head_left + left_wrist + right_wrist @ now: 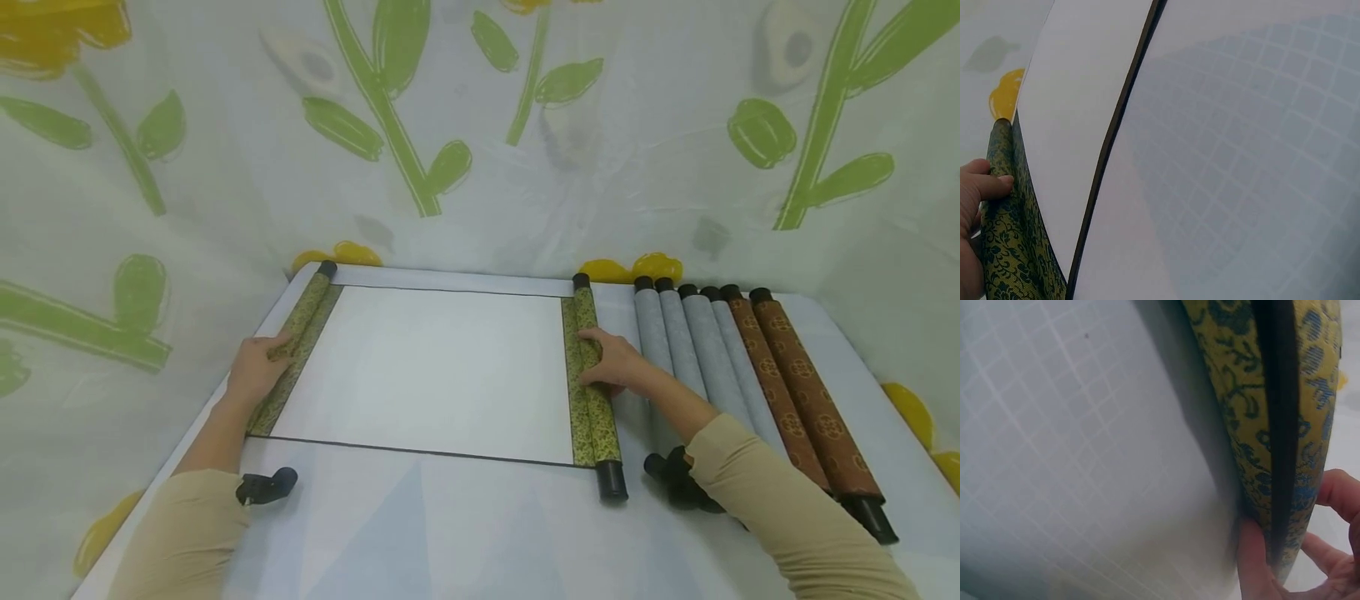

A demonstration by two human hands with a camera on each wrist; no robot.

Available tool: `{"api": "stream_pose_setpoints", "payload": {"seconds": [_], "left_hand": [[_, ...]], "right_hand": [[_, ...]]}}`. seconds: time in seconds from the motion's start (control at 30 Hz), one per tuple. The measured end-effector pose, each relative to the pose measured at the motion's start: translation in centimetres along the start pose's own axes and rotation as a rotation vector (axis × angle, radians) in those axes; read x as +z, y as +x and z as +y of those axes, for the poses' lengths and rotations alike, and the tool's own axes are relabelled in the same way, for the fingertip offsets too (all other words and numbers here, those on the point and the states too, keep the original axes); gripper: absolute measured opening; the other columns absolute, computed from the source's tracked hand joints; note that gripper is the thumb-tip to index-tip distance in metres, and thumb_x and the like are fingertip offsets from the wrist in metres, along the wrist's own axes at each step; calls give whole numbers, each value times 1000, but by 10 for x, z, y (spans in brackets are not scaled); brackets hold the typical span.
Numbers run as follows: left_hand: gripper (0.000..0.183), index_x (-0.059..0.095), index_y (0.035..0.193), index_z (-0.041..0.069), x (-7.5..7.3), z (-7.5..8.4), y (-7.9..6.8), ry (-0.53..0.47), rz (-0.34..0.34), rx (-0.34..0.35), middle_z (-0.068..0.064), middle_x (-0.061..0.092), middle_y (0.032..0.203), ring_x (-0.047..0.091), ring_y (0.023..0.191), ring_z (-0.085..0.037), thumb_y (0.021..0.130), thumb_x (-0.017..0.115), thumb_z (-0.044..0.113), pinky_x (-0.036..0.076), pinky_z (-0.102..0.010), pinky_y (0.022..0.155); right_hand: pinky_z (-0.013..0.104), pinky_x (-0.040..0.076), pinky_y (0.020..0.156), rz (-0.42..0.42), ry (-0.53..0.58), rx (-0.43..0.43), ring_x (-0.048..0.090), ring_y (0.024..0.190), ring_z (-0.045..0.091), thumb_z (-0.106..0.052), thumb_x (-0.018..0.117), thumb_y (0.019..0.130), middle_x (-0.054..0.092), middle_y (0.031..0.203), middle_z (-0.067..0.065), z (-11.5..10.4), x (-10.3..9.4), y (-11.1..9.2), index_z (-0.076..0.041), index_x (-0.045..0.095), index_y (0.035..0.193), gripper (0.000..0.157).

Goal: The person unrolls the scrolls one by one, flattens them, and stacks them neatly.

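Note:
A hanging scroll lies partly unrolled across the table, its white paper [427, 375] spread between two rolled ends of green-gold floral brocade. My left hand [253, 367] holds the left roll [310, 302], with the thumb along its inner side. In the left wrist view, fingers [994, 186] lie over the patterned cloth. On the other side, my right hand [618, 362] grips the right roll [604, 429], which has black end knobs [612, 483]. The right wrist view has this brocade [1313, 425] close up, with the thumb [1252, 556] on one side and fingers [1340, 490] on the other.
Several rolled grey scrolls [705, 350] and two brown patterned scrolls [813, 375] lie side by side at the right, partly behind my right forearm. A pale cloth [360, 517] covers the table. A flower-printed curtain [480, 217] hangs behind it.

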State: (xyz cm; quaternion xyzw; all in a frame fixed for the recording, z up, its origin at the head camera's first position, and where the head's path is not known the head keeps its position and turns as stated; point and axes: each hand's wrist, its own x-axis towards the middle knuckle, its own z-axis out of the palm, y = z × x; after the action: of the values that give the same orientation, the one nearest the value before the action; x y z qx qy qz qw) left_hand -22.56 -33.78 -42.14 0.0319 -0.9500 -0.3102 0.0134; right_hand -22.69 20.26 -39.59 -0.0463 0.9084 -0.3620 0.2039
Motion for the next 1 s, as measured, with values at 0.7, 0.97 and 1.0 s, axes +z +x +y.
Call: {"api": "stream_pose_setpoints", "payload": {"seconds": [0.7,0.97,1.0], "left_hand": [[68,31,142,-7,-14,6,4,-33,-62,-17,-41,28,138,33,122,-56,87,65,14,38,-62,93],[76,22,144,-10,-16,14,4,-6,-82,15,-42,26,137,32,121,-56,87,65,16,36,-63,94],[77,21,144,-9,-16,16,3,-3,-83,15,-42,25,137,31,122,-57,87,65,16,36,-63,94]], "right_hand": [[41,53,74,-43,-7,-4,54,106,42,-20,73,82,28,140,37,-3,-20,-10,-3,24,148,83],[43,52,83,-27,13,19,49,115,46,-22,74,81,26,142,37,-1,-35,-19,0,19,148,90],[43,52,84,-21,12,22,49,114,46,-21,74,81,25,143,36,0,-37,-20,1,19,148,89]]}}
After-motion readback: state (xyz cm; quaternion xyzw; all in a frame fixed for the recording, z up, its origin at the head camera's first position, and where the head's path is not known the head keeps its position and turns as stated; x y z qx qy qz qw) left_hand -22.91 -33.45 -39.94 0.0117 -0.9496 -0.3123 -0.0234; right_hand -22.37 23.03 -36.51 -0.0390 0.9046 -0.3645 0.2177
